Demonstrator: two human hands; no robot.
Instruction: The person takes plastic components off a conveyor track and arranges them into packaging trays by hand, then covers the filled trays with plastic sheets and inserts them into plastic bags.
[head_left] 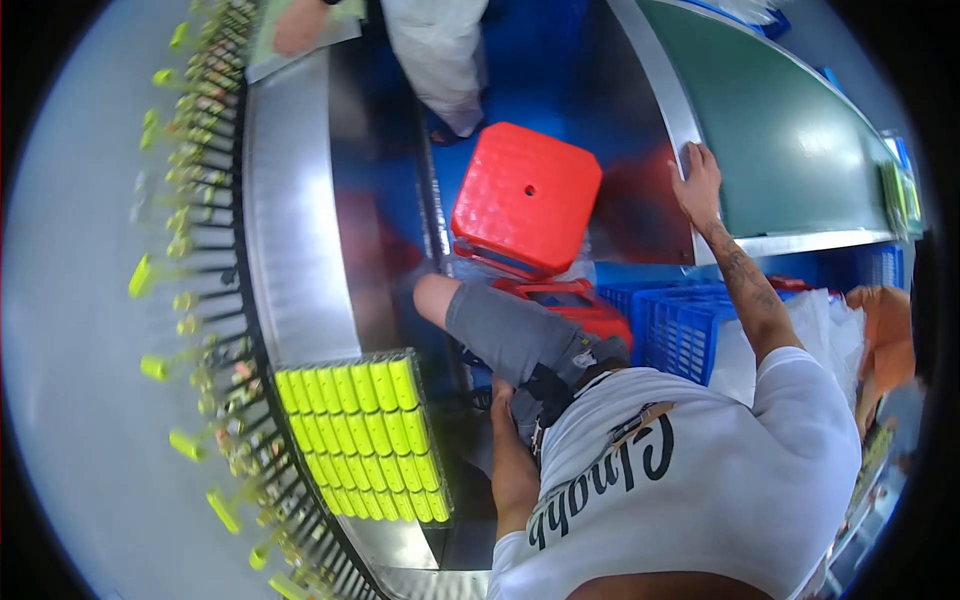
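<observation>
My right arm stretches out to the green-topped table (790,130). My right hand (698,188) holds the table's metal edge (665,80), thumb on the outer side and fingers over the rim. My left arm hangs low beside my grey shorts (520,325). My left hand (501,390) is by my thigh, its fingers mostly hidden. Near my left arm, a tray of yellow-green plastic pieces (365,430) lies on the metal bench (300,210), in several neat rows. Neither hand touches the tray.
A red stool (530,190) stands ahead, with another red stool (590,310) by my leg. Blue crates (685,335) with white plastic bags are at right. A black-slatted conveyor (235,260) carrying yellow-green pieces curves along the left. Another person's hand (300,25) is far left; an orange-clothed person (885,330) is right.
</observation>
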